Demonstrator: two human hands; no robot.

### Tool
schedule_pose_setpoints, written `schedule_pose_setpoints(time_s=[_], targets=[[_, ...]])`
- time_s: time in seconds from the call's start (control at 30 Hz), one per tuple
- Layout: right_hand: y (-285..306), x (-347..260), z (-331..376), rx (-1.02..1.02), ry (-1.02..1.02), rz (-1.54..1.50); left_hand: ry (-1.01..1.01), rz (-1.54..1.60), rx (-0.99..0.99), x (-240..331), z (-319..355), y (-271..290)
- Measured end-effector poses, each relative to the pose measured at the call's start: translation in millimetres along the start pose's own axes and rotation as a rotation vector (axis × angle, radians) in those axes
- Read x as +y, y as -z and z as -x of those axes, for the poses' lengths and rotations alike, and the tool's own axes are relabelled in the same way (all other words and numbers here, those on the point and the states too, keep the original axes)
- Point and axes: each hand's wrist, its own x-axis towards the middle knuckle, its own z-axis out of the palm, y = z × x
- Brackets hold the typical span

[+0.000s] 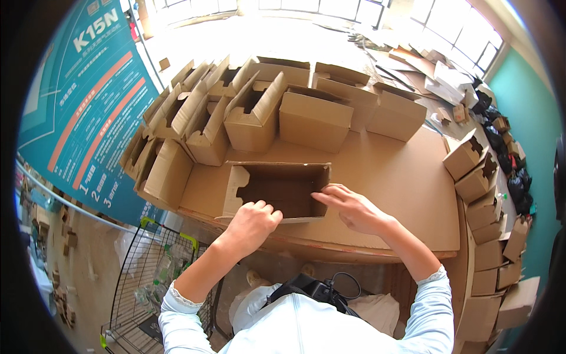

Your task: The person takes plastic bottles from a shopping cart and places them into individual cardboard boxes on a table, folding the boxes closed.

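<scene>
An open-topped brown cardboard box [277,219] sits near the front edge of a cardboard-covered table [401,194], its dark inside facing up. Over its near wall, toward the left corner, curl the fingers of my left hand [255,224]. My right hand [351,206] grips the right wall by its upper edge, fingertips reaching just inside. A notched flap [234,192] stands at the box's left end. What lies at the bottom of the box is too dark to tell.
Several open cardboard boxes [253,121] crowd the table's far and left sides. More boxes [486,256] are stacked along the right. A wire cart [132,289] with clear plastic bottles stands at lower left, beside a teal banner [88,106]. Flattened cardboard [413,65] lies at the back right.
</scene>
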Motion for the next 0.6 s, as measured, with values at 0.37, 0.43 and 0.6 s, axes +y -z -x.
schedule_pose_setpoints(time_s=[0.37,0.43,0.6], targets=[[-55,-34,-43,0.35,-0.215,-0.049,0.352,-0.094,0.353,-1,23,-19],[-52,-38,-42,0.303,-0.158,-0.128,0.446,0.001,0.5,9,37,-12],[-37,-37,-43,0.12,-0.189,-0.031,0.911,0.051,0.734,-1,162,-29]])
